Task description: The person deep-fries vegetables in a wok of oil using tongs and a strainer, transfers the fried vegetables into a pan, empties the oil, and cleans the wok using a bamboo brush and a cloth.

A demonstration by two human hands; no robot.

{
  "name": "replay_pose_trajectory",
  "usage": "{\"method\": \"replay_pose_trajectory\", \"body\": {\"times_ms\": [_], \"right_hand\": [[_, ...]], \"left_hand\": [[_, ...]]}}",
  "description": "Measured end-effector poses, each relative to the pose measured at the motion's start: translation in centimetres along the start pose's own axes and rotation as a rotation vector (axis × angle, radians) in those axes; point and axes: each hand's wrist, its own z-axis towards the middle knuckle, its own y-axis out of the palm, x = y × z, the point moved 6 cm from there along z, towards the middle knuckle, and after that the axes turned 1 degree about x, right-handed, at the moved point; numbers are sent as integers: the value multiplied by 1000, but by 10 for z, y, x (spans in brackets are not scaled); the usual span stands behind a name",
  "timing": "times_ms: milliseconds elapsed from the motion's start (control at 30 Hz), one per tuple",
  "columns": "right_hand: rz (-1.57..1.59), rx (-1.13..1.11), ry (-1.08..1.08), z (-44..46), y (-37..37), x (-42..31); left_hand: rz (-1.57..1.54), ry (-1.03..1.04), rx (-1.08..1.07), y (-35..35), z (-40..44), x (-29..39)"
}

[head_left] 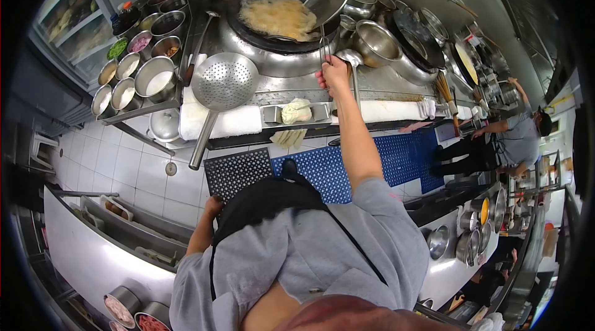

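My right hand (335, 75) is closed around the wire handle of a round strainer (327, 4). The strainer is tilted over the right rim of a large wok (238, 27), where pale yellow food (277, 16) bubbles in oil. A ladle (351, 57) lies just right of that hand. My left hand (214, 205) hangs low beside my apron, away from the stove, and its fingers are too small to make out. Left of the wok, a perforated skimmer (224, 81) rests over the counter edge, its handle sticking out toward me.
Several metal pots of ingredients (156, 77) stand at the left. A crumpled cloth (296, 111) sits in a metal tray on the stove's front ledge. More woks and bowls (377, 44) line the right. A co-worker (517, 139) stands farther right. A steel counter (111, 250) is behind me.
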Motion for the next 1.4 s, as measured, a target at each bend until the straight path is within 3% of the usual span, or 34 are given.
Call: {"method": "replay_pose_trajectory", "body": {"times_ms": [100, 233, 400, 500, 667, 767, 867, 967, 1167, 1267, 1400], "right_hand": [[137, -99, 39, 13, 13, 9], [264, -279, 122, 32, 23, 2], [230, -487, 154, 37, 12, -9], [125, -497, 85, 30, -8, -18], [-103, -420, -7, -6, -37, -41], [-225, -376, -68, -18, -44, -49], [-335, -358, -184, -21, -44, -54], [-505, -335, -307, -21, -37, -64], [-1006, -17, -709, -25, 0, -91], [-947, -17, -668, -23, 15, -95], [-788, -7, -668, -11, 33, -100]], "left_hand": [[1, 74, 72, 4, -3, -14], [-21, -9, 114, 5, -8, -31], [-100, -211, -33, 0, -7, -19], [-92, -214, 19, 2, -1, -17], [10, -140, 47, 7, 5, -9], [-117, -223, -38, 7, 1, -5], [-70, -128, -16, 7, 4, -5], [-68, -167, -67, 8, 6, -12], [-95, -128, 40, -2, -17, 0], [-79, -129, 91, 22, -7, -39], [-66, -120, 63, 20, -32, -26]]}}
